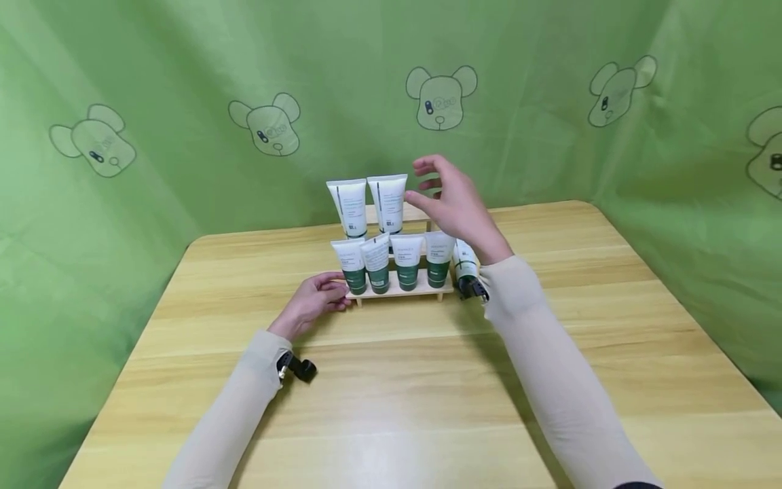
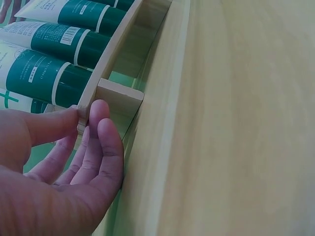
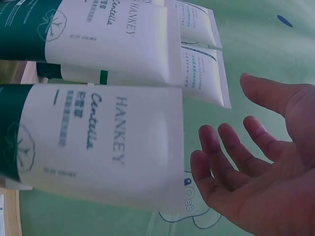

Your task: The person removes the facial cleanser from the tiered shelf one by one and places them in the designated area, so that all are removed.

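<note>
A small two-tier wooden rack (image 1: pixel 400 293) stands on the table. My left hand (image 1: pixel 314 299) pinches the left end of its lower shelf, thumb above and fingers beneath in the left wrist view. Several white-and-green squeeze tubes (image 1: pixel 407 258) stand cap down along that shelf; one tube (image 1: pixel 375 261) leans and shows its printed back. On the upper tier are two taller white tubes, a left one (image 1: pixel 350 204) and a right one (image 1: pixel 388 200). Just right of the latter, my right hand (image 1: pixel 452 204) is raised with loosely bent, spread fingers, holding nothing.
Another white tube (image 1: pixel 464 257) is beside the rack's right end, partly covered by the right wrist and its camera. The wooden table (image 1: pixel 379 407) extends around the rack. A green curtain (image 1: pixel 354 68) with bear-head drawings hangs behind and at the sides.
</note>
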Demonstrator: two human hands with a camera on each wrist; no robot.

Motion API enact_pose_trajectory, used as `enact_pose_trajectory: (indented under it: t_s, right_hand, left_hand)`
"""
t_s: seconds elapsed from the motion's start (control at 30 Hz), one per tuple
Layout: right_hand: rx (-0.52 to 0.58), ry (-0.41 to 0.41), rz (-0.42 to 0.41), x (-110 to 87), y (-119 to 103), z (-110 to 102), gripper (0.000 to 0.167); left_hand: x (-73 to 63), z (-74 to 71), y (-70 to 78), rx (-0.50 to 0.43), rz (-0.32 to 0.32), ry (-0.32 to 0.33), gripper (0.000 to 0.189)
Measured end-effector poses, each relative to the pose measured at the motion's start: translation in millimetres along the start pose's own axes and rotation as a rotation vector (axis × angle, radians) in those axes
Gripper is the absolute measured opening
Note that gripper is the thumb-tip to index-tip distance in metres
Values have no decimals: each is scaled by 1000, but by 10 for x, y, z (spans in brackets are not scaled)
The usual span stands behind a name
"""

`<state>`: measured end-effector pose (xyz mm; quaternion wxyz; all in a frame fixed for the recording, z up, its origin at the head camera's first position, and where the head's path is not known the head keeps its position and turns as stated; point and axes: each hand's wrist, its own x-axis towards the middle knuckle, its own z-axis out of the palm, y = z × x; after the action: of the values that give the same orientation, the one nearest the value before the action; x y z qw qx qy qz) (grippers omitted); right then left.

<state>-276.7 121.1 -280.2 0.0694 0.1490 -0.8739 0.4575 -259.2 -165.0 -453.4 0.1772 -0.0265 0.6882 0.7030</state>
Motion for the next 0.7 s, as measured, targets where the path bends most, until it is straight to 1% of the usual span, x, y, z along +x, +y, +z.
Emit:
enact_pose_trajectory:
  t_s: [0.2,0.3,0.43,0.53,0.7]
  right_hand:
    - [-19,-19,30,91,-38,74,56]
    - [-11,-24,26,143,-66,85,55]
    - [-8,-44,40,160,-48,108,54]
    - [-31,-63,62,158,-11,140,51]
    - [-35,-86,48,214,-9,211,43]
  left_hand:
    - [15,-24,-21,-2,0,-12,44]
    - [20,-35,2,-4,18,-1,43]
    - [16,-15,-22,-6,16,-12,44]
    - [19,11,-50,-9,7,-23,44]
    - [16,-11,-34,-19,21,7,43]
